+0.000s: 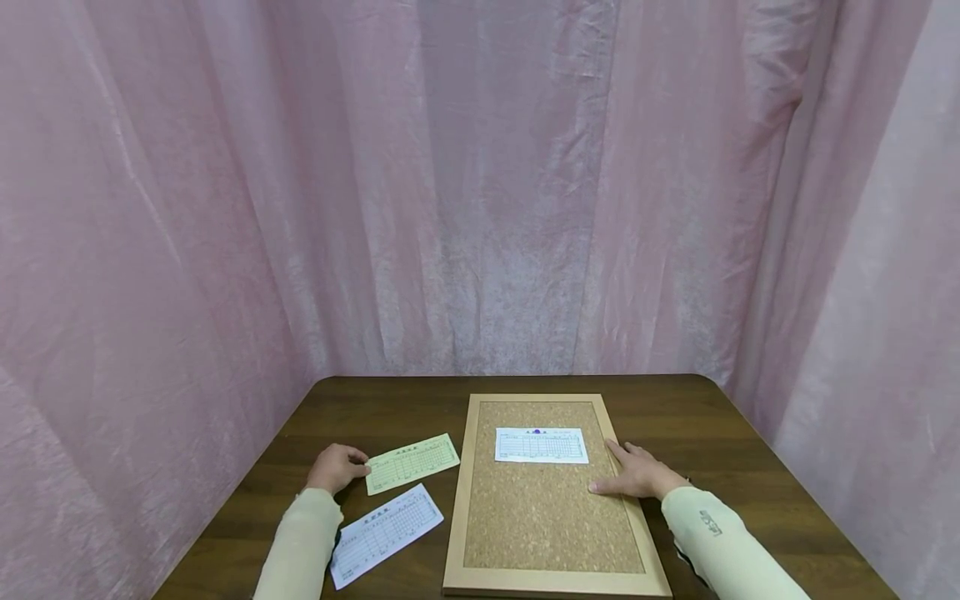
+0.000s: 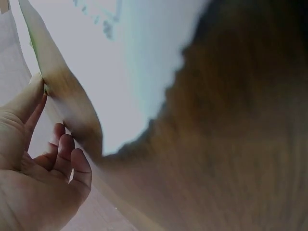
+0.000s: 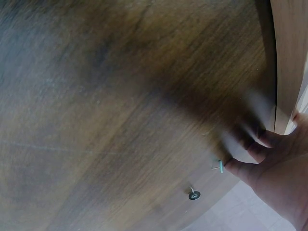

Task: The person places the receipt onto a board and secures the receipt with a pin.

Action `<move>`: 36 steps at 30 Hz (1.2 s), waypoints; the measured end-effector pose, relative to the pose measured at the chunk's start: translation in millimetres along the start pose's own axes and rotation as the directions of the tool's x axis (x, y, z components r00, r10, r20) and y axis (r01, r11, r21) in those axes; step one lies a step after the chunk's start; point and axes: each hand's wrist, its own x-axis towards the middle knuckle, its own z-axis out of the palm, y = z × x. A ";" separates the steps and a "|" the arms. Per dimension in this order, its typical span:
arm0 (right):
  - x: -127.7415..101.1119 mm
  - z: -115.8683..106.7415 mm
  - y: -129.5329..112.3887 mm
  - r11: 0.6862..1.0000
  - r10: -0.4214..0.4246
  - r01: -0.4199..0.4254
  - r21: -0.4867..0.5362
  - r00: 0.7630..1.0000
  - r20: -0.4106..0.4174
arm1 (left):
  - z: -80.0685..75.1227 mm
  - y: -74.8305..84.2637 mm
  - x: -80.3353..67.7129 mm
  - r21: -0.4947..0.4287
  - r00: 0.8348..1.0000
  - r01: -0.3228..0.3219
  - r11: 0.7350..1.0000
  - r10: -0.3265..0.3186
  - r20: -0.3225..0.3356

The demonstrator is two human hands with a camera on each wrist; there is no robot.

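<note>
At the left, my left hand (image 1: pixel 337 468) pinches the left edge of a pale green printed slip (image 1: pixel 412 464) between thumb and index finger; its other fingers are loosely bent in the left wrist view. Just nearer lies a white printed slip (image 1: pixel 386 536), slanted on the table. A wood-framed corkboard (image 1: pixel 547 521) carries another white slip (image 1: pixel 517 450), with a purple tack (image 1: pixel 537 431) at its top edge. My right hand (image 1: pixel 633 475) rests with spread fingers over the board's right frame. Beside its fingertips are a light green thumbtack (image 3: pixel 221 166) and a dark thumbtack (image 3: pixel 194 195).
The brown wooden table (image 1: pixel 720 450) has rounded far corners. Pink curtains (image 1: pixel 517 208) hang behind it and along both sides. The board lies flat right of the loose slips, its near edge close to the bottom of the head view.
</note>
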 end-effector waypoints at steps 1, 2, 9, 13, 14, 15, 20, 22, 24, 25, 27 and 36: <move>0.1 0.4 0.1 1.000 0.001 -0.001 -0.002 1.000 -0.001 | 0.2 0.2 0.0 -0.003 1.000 0.000 1.000 0.000 0.003; 0.1 0.9 0.4 1.000 0.005 -0.005 0.000 1.000 -0.001 | 0.3 0.2 -0.1 -0.006 1.000 -0.004 1.000 0.004 0.006; 1.8 1.9 1.3 1.000 0.010 -0.010 -0.007 1.000 -0.005 | -0.2 -2.1 0.6 -0.051 0.999 -0.018 0.999 0.020 0.041; 2.3 1.9 1.5 1.000 0.009 -0.009 -0.006 1.000 -0.008 | -2.9 -3.1 -0.1 -0.011 0.998 -0.010 1.000 0.011 0.067; 2.3 1.9 1.5 1.000 0.010 -0.010 -0.004 1.000 -0.007 | -3.8 -3.3 -0.8 0.003 0.997 -0.007 1.000 0.007 0.073; 2.4 2.0 1.6 1.000 0.011 -0.011 -0.002 1.000 -0.006 | -4.7 -3.5 -1.5 0.015 0.997 -0.005 1.000 0.004 0.080; 1.5 1.1 1.4 1.000 0.010 -0.010 0.003 1.000 0.002 | -8.3 -5.3 -4.7 0.019 0.994 0.002 1.000 -0.004 0.111; 1.0 -0.2 1.1 1.000 0.003 -0.003 0.000 1.000 0.002 | -8.6 -6.4 -5.2 0.015 0.993 0.007 1.000 -0.008 0.121; 0.6 -1.7 0.4 1.000 -0.001 0.001 -0.004 1.000 0.000 | -8.0 -7.5 -5.6 0.016 0.992 0.009 1.000 -0.011 0.125; 0.6 -2.2 0.2 1.000 -0.001 0.001 -0.004 1.000 0.000 | -7.4 -8.0 -5.8 0.020 0.992 0.009 1.000 -0.011 0.122; 0.8 -3.1 -0.2 1.000 0.002 -0.002 -0.006 1.000 0.000 | -5.1 -8.8 -5.8 0.039 0.994 0.007 0.999 -0.011 0.111; 1.6 0.8 0.6 1.000 0.004 -0.004 -0.011 1.000 0.002 | -2.2 -2.4 -8.8 0.082 0.995 0.028 0.996 -0.036 0.095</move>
